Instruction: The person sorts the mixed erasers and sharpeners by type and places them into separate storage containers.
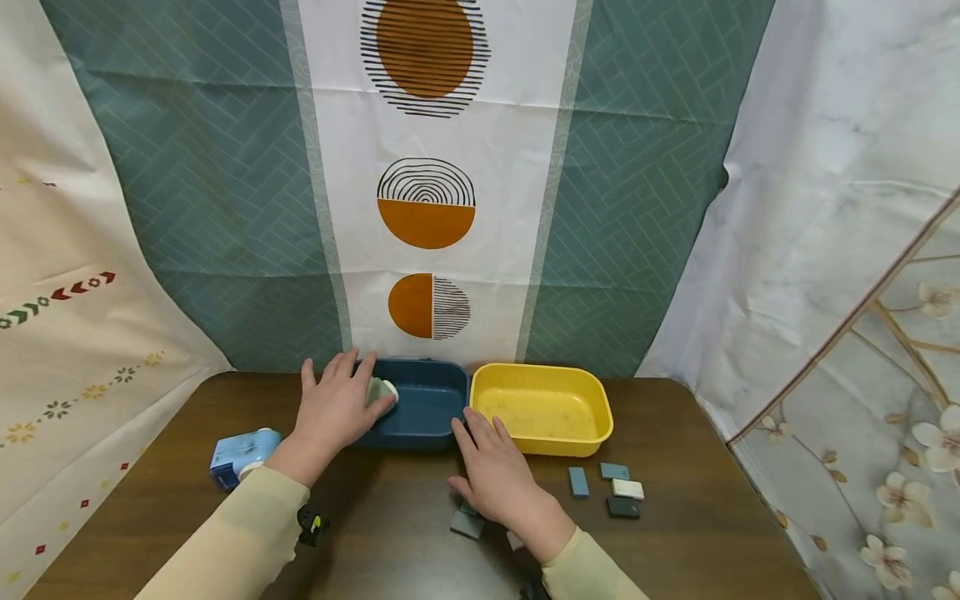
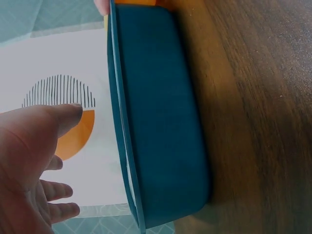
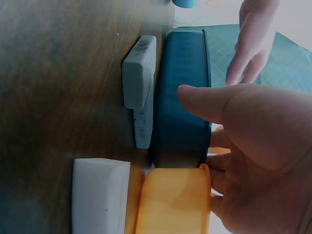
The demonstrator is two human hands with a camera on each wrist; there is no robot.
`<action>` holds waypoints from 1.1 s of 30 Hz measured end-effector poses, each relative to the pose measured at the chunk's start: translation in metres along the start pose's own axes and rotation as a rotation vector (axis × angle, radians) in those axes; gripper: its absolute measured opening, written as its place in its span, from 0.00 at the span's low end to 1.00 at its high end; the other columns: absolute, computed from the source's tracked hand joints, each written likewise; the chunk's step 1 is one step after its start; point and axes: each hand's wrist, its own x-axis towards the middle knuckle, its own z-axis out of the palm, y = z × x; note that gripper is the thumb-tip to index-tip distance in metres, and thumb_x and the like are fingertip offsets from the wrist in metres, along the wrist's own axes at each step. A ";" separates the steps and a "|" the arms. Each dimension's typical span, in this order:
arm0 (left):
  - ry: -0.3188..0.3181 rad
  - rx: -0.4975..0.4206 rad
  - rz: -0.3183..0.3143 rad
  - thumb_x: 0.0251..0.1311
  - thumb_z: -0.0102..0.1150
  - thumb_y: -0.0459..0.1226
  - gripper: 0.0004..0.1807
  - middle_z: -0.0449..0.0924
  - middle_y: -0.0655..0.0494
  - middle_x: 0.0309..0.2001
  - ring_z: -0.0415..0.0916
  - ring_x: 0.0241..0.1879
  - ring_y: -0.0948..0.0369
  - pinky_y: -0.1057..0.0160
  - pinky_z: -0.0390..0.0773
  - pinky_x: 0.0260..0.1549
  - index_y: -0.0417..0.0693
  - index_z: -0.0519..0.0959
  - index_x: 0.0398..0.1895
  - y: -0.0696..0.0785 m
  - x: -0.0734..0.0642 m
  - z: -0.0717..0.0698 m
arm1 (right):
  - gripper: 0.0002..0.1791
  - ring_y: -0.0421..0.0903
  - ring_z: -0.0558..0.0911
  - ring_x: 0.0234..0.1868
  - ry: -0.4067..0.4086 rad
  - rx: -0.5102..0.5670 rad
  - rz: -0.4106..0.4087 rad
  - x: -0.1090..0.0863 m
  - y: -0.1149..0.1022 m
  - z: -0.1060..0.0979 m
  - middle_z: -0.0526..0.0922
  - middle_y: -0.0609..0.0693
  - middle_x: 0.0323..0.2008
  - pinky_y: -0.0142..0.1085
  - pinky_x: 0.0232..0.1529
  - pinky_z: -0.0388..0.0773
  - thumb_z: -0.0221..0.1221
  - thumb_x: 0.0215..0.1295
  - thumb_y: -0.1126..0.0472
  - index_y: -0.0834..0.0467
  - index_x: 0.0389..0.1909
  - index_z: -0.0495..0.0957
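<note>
My left hand (image 1: 335, 406) is above the left end of a dark blue bin (image 1: 431, 408), its fingers spread and holding nothing. In the left wrist view, the thumb stands apart from the bin wall (image 2: 161, 117). A small rounded white and grey-green object (image 1: 384, 392) lies in the bin, partly hidden by this hand. Where the blue bin meets a yellow bin (image 1: 566, 450), my right hand (image 1: 495, 479) reaches over their front with fingers extended. In the right wrist view, its fingers are close to both rims; whether they touch, I cannot tell.
Grey blocks (image 1: 467, 525) lie under my right hand, partly covered. Right of them are blue-grey (image 1: 578, 482), white (image 1: 627, 489) and black (image 1: 623, 507) blocks. A light blue container (image 1: 243, 457) lies by my left forearm. Patterned cloth (image 1: 442, 358) hangs behind the bins.
</note>
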 end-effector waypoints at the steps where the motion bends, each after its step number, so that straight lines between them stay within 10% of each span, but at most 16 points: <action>1: 0.000 -0.002 0.000 0.76 0.66 0.58 0.47 0.61 0.30 0.82 0.61 0.79 0.32 0.18 0.42 0.75 0.40 0.65 0.85 0.000 0.000 -0.001 | 0.47 0.55 0.59 0.86 0.001 -0.002 -0.003 0.000 0.000 0.000 0.59 0.61 0.86 0.54 0.85 0.54 0.67 0.79 0.42 0.60 0.87 0.61; 33: 0.016 0.024 0.031 0.75 0.66 0.59 0.48 0.60 0.29 0.83 0.56 0.81 0.31 0.18 0.42 0.75 0.41 0.63 0.86 -0.014 -0.030 -0.021 | 0.47 0.57 0.58 0.86 0.009 0.014 0.000 0.000 -0.001 -0.001 0.58 0.61 0.87 0.55 0.86 0.52 0.68 0.78 0.42 0.61 0.87 0.61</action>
